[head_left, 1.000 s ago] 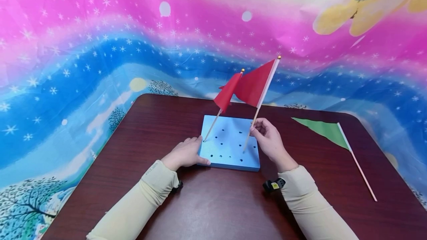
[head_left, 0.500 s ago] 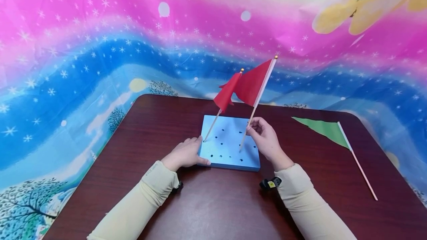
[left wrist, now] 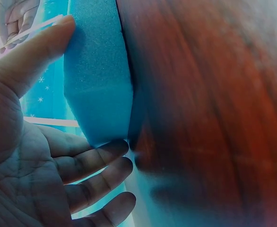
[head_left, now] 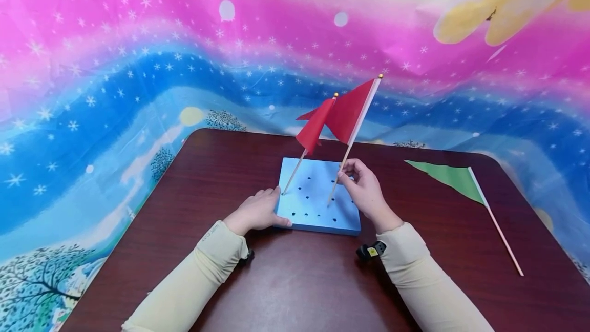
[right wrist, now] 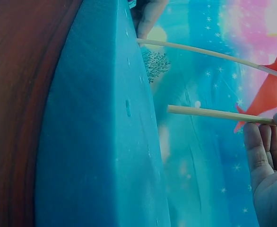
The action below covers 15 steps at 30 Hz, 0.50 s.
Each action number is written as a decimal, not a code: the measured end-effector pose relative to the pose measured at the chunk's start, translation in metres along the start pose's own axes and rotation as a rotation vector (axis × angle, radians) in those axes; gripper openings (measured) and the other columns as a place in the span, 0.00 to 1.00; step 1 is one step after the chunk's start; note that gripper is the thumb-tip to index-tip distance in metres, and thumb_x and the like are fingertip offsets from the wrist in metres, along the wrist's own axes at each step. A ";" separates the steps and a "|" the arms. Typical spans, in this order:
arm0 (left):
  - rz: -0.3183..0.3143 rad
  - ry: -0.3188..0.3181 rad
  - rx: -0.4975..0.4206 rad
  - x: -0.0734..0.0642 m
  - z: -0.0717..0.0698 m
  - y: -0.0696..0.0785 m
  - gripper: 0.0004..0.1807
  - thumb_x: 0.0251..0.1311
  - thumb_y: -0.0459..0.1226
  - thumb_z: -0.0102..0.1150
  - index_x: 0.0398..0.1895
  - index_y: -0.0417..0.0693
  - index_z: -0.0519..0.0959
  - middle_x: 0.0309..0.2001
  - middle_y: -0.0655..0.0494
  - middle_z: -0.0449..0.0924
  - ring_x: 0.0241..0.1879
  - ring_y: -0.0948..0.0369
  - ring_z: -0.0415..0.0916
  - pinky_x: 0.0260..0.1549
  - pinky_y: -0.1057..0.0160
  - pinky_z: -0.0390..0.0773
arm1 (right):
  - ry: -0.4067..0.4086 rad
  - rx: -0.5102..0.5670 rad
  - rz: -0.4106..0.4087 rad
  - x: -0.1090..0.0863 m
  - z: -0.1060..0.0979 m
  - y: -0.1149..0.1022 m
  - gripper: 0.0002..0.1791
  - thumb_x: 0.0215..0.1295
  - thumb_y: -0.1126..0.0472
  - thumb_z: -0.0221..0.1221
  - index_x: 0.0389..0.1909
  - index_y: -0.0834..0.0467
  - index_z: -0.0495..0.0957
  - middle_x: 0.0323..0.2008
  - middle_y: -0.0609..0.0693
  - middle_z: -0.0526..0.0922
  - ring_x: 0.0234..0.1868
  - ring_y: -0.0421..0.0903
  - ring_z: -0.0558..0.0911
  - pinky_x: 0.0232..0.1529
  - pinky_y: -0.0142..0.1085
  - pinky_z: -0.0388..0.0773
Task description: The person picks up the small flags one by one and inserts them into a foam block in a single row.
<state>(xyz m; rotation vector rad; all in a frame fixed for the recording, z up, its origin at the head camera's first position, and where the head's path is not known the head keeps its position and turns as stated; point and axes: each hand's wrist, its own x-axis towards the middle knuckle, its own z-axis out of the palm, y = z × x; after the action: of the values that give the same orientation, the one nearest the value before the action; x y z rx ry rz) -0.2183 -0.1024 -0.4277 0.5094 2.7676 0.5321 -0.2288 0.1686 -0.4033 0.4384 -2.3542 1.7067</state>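
Head view: left hand [head_left: 255, 211], fingers uncurled, touches the block [head_left: 319, 188], likely steadying it; right hand [head_left: 363, 188] pinches a flag [head_left: 352, 114] low, presumably for control.

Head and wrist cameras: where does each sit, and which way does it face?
Head: on the person's head, looking forward and down at the blue block; left hand, right hand and both sleeves show.
Left wrist: on that wrist, looking past the left hand at the block's corner; the right hand shows top left.
Right wrist: on that wrist, looking at the block's side and the stick the right hand pinches; part of the left hand shows.
Head and right wrist share the block and that stick.
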 end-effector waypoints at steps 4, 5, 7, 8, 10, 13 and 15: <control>-0.005 -0.002 0.000 0.000 0.000 0.000 0.59 0.57 0.59 0.73 0.80 0.33 0.56 0.75 0.37 0.63 0.74 0.42 0.60 0.68 0.41 0.63 | 0.005 0.007 0.003 0.002 0.003 0.000 0.08 0.74 0.71 0.58 0.50 0.69 0.75 0.41 0.63 0.80 0.40 0.43 0.83 0.45 0.29 0.81; -0.005 -0.002 -0.001 0.000 0.000 0.000 0.59 0.56 0.59 0.73 0.80 0.33 0.56 0.75 0.36 0.63 0.74 0.42 0.60 0.68 0.41 0.63 | 0.008 0.007 0.006 0.003 0.003 0.000 0.08 0.74 0.71 0.58 0.50 0.69 0.75 0.41 0.63 0.80 0.40 0.43 0.83 0.45 0.29 0.81; -0.005 -0.004 -0.002 0.000 0.000 0.000 0.59 0.56 0.59 0.73 0.79 0.33 0.57 0.75 0.36 0.63 0.74 0.42 0.60 0.69 0.41 0.63 | 0.012 0.005 0.009 0.003 0.005 0.000 0.08 0.74 0.71 0.58 0.50 0.69 0.75 0.41 0.63 0.80 0.41 0.47 0.84 0.45 0.29 0.82; -0.004 -0.005 -0.002 0.000 0.000 0.000 0.59 0.57 0.59 0.73 0.79 0.33 0.56 0.75 0.36 0.63 0.74 0.42 0.60 0.69 0.41 0.63 | 0.012 0.000 0.010 0.004 0.006 0.000 0.08 0.74 0.71 0.58 0.50 0.69 0.75 0.41 0.63 0.80 0.41 0.49 0.84 0.45 0.29 0.82; -0.003 -0.007 -0.002 0.000 0.000 0.000 0.59 0.57 0.59 0.73 0.79 0.32 0.56 0.75 0.36 0.63 0.74 0.42 0.59 0.69 0.41 0.62 | 0.011 -0.015 0.009 0.004 0.008 0.000 0.08 0.74 0.70 0.58 0.50 0.69 0.76 0.41 0.63 0.81 0.42 0.53 0.84 0.45 0.29 0.82; -0.002 -0.008 -0.003 0.001 0.000 -0.001 0.59 0.57 0.59 0.73 0.80 0.33 0.56 0.75 0.36 0.62 0.74 0.42 0.59 0.69 0.42 0.62 | 0.007 -0.026 0.006 0.005 0.010 -0.001 0.08 0.74 0.70 0.59 0.50 0.68 0.76 0.41 0.62 0.81 0.43 0.57 0.84 0.45 0.29 0.82; -0.001 -0.010 -0.005 0.001 0.000 -0.001 0.59 0.57 0.59 0.73 0.80 0.33 0.56 0.75 0.36 0.62 0.74 0.41 0.59 0.69 0.42 0.62 | 0.006 -0.028 0.008 0.006 0.011 -0.002 0.08 0.74 0.70 0.59 0.50 0.68 0.76 0.41 0.62 0.81 0.43 0.57 0.84 0.45 0.29 0.82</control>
<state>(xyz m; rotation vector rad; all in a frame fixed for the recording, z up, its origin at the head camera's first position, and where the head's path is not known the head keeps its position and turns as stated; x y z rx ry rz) -0.2198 -0.1028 -0.4285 0.5082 2.7566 0.5348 -0.2339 0.1574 -0.4030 0.4191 -2.3755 1.6731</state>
